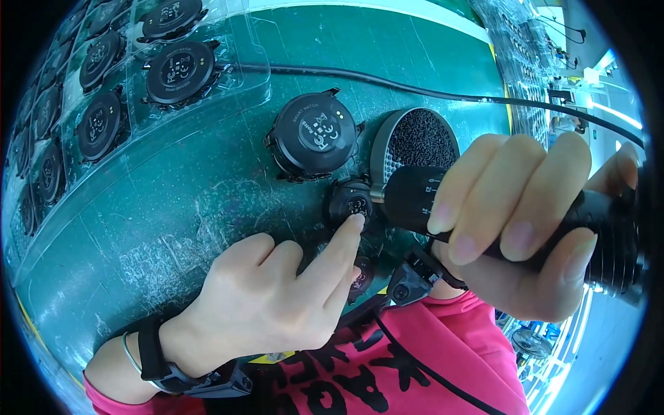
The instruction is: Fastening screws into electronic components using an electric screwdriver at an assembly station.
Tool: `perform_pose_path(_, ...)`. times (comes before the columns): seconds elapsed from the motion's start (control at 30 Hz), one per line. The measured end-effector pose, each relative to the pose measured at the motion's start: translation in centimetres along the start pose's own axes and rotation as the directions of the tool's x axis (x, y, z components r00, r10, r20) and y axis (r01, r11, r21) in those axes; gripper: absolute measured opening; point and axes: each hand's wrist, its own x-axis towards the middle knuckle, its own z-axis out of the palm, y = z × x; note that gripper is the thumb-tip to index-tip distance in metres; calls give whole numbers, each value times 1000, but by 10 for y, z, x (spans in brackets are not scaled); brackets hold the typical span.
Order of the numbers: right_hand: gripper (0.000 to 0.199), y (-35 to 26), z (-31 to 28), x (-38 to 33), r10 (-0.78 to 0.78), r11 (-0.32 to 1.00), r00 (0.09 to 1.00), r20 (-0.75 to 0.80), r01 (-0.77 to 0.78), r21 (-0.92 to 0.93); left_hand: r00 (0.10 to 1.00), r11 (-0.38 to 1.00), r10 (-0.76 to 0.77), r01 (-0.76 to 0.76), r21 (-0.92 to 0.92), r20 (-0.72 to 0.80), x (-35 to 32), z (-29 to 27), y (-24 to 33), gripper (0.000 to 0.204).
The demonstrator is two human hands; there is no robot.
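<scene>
A black electric screwdriver (415,197) lies slanted in my right hand (515,214), its fingers wrapped round the dark barrel. The metal nose meets the edge of a small black smartwatch case (351,199), which sits back side up; the exact contact is hidden. My left hand (277,294) comes in from the lower left. Its index fingertip presses on the near edge of that case, with the thumb lower down and the other fingers curled. Just beyond stands a larger stack of smartwatch cases (318,131). Beside the thumb, another dark round case (361,280) is partly hidden.
A round dish (418,138) full of tiny black screws stands behind the screwdriver. At the upper left, a clear plastic tray (259,76) holds several watch cases. A black cable (387,81) crosses the green mat (173,207). More trays (512,62) line the far right.
</scene>
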Motion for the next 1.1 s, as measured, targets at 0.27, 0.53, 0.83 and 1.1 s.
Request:
perform_pose_path(0.27, 46, 24, 0, -22, -188, 972, 980, -66, 196, 131, 994, 987, -23, 5, -158, -108, -1, 13, -2, 19)
perform_pose_path(0.53, 54, 27, -4, -42, -348, 893, 928, -134, 371, 253, 975, 979, 194, -186, -85, 105, -9, 2, 20, 12)
perform_pose_path(0.83, 54, 36, 16, -39, -307, 921, 951, -33, 306, 243, 966, 970, 234, -225, -90, 113, -9, 5, 18, 22)
perform_pose_path(1.1, 55, 32, 7, -35, -260, 946, 962, 81, 237, 220, 968, 973, 219, -207, -102, 119, -11, 6, 18, 6)
